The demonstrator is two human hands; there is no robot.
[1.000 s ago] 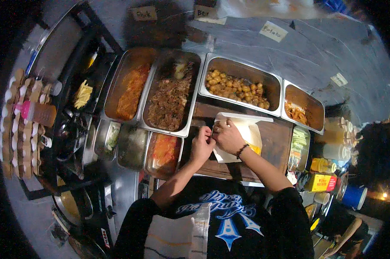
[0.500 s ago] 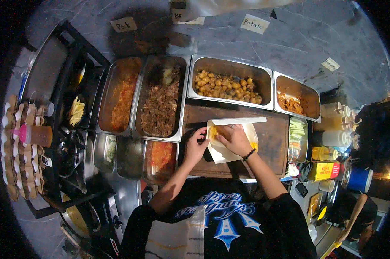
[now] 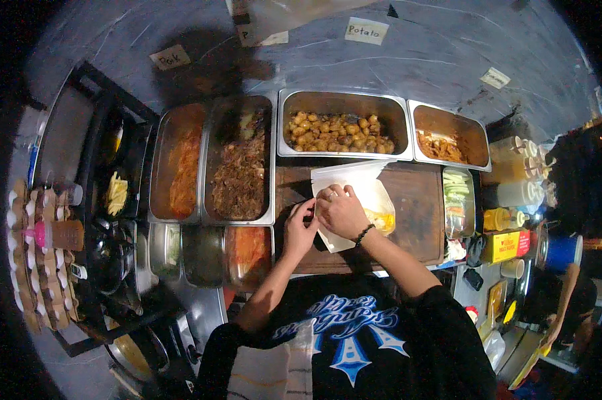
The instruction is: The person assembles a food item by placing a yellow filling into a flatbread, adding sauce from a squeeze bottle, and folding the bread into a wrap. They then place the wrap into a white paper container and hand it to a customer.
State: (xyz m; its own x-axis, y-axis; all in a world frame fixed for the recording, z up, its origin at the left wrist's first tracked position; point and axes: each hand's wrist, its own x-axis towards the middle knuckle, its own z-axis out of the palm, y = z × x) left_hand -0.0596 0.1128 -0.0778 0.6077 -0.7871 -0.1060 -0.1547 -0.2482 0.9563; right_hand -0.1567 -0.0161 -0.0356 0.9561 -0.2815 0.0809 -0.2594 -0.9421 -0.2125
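Note:
A white paper takeout box (image 3: 374, 191) stands with its lid raised on a brown cutting board (image 3: 418, 230). Yellow food (image 3: 382, 221) shows in its right part. At the box's left edge my left hand (image 3: 302, 230) is closed, its thumb and fingertips on the cardboard. My right hand (image 3: 342, 213), with a dark bead bracelet at the wrist, reaches over the box from the right. Its fingers are curled down at the left side, close to the left fingertips. What the right fingertips hold, if anything, is hidden beneath them.
Steel pans hold shredded meat (image 3: 240, 177), orange-red food (image 3: 182, 173), small potatoes (image 3: 341, 133) and brownish pieces (image 3: 441, 147). Sliced cucumber (image 3: 456, 190) sits right of the board. Squeeze bottles (image 3: 514, 193) line the right; egg trays (image 3: 44, 260) and a black rack (image 3: 91, 193) stand left.
My right hand has moved left from inside the box to its left edge, fingers now curled closer to my left hand. The box has turned slightly, and the view has shifted.

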